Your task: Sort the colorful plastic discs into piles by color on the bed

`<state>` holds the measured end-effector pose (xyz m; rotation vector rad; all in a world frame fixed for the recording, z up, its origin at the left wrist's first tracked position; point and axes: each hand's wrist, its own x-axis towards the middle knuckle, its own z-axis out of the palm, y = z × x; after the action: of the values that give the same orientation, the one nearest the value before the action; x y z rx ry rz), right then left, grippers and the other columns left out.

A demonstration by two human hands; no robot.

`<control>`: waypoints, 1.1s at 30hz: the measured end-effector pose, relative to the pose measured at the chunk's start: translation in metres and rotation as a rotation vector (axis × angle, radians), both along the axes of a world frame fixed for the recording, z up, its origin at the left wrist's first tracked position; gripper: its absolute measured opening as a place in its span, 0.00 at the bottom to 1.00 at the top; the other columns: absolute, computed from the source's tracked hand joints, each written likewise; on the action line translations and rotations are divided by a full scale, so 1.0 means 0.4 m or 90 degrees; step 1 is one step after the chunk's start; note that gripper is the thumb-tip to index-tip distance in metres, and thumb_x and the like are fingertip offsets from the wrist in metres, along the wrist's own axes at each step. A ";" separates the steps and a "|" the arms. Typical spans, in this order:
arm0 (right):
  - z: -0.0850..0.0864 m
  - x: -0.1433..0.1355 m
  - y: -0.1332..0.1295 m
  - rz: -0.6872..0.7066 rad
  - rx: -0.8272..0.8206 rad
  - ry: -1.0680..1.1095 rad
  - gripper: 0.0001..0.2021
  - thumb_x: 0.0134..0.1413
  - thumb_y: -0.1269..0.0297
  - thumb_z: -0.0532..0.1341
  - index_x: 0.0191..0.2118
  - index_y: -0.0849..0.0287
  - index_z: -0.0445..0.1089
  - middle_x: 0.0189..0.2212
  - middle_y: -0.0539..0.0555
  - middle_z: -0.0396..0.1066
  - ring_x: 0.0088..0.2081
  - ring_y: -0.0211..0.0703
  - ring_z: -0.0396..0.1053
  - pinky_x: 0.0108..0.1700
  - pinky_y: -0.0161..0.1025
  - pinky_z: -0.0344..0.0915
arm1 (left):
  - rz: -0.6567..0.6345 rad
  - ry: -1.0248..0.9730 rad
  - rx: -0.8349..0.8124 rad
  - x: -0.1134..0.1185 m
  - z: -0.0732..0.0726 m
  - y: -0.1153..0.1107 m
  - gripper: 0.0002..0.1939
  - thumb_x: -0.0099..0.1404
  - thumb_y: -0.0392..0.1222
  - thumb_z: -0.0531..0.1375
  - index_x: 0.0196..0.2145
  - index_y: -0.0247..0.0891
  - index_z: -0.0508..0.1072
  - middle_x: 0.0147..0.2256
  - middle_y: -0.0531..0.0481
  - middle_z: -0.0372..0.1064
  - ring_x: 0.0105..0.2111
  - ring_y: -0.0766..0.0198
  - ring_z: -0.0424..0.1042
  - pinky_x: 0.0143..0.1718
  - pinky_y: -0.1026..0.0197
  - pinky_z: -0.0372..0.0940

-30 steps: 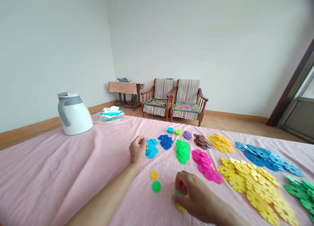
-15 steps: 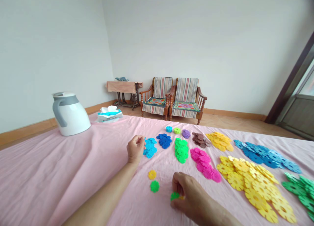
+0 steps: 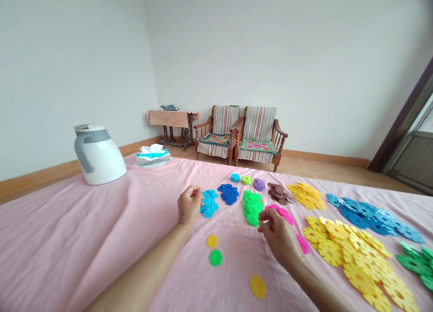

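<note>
Right hand point(image 3: 279, 235) lifted off near cloth, carried far to green pile point(image 3: 252, 207), fingers pinched, piece hidden. Yellow disc point(image 3: 258, 286) left behind, near. Left hand point(image 3: 189, 205) curled beside cyan pile point(image 3: 209, 203), unmoved.

The right hand point(image 3: 279, 235) reaches forward over the pink cloth point(image 3: 101, 239), its fingertips point(image 3: 262, 222) at the near end of the green disc pile point(image 3: 252, 207), the magenta pile point(image 3: 286, 219) partly hidden just right of it; whether it grips a piece cannot be told; the left hand point(image 3: 189, 206) rests loosely curled, touching the light blue pile point(image 3: 209, 203); a lone yellow disc point(image 3: 258, 286) lies nearer than the right hand; a small yellow disc point(image 3: 212, 240) and green disc point(image 3: 215, 257) lie between the forearms.
</note>
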<state>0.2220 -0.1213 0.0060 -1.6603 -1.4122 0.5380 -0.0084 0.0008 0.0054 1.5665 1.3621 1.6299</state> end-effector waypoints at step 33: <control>0.025 -0.182 -0.051 0.232 -0.042 -0.024 0.08 0.43 0.77 0.54 0.29 0.56 0.59 0.22 0.45 0.63 0.27 0.36 0.61 0.28 0.32 0.52 | -0.009 0.001 -0.003 -0.006 -0.001 0.001 0.12 0.55 0.50 0.58 0.26 0.38 0.71 0.18 0.55 0.69 0.15 0.66 0.67 0.18 0.67 0.61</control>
<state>0.1493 -0.1416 0.0161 -1.4749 -1.7551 0.7671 -0.0107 0.0010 0.0050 1.5725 1.3512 1.6163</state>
